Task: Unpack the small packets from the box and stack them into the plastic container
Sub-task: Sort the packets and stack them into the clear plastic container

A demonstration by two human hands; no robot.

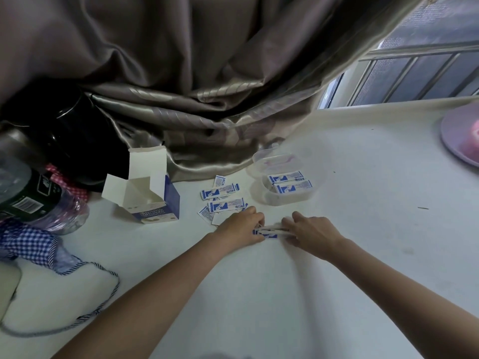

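Holding two packets (290,183), the plastic container (259,161) sits open; both hands' fingers (259,221) pinch a packet stack (269,231).

Box (151,193) was matt cardboard w/ glossy blue print; container (283,177) clear smooth plastic; packets (225,204) glossy paper; curtain (207,104) satin-shiny cloth; table (363,177) matt white.

Open box (153,200); loose packets (225,200); clear container (285,177) part-filled.
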